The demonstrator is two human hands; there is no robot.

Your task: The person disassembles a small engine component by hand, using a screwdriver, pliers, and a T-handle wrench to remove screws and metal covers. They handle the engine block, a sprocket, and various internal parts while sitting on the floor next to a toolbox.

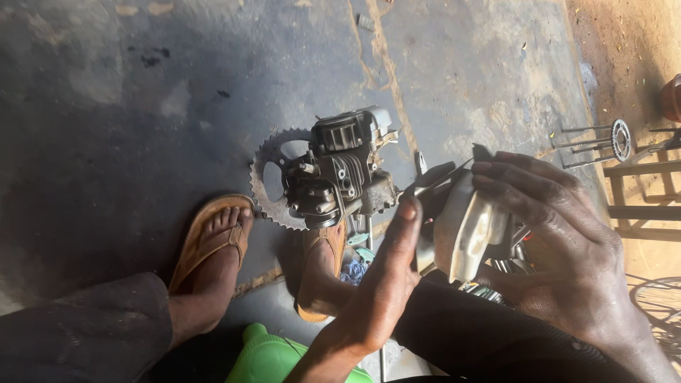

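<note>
Floor (142,85) of grey, stained concrete fills the view, with brown dirt (624,64) at two o'clock. A dark, oily metal engine (344,170) and a round toothed sprocket (273,177) sit in the middle by two sandals. At four o'clock the right hand (560,248) grips a smooth, pale curved cover (464,230), and the left hand (386,276) is open, fingers touching it.

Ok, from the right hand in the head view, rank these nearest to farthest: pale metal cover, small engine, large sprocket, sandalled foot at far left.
1. Pale metal cover: held in the right hand.
2. Small engine: on the floor, left of the cover.
3. Large sprocket: behind the engine's left side.
4. Sandalled foot: farthest left, below the sprocket.
</note>
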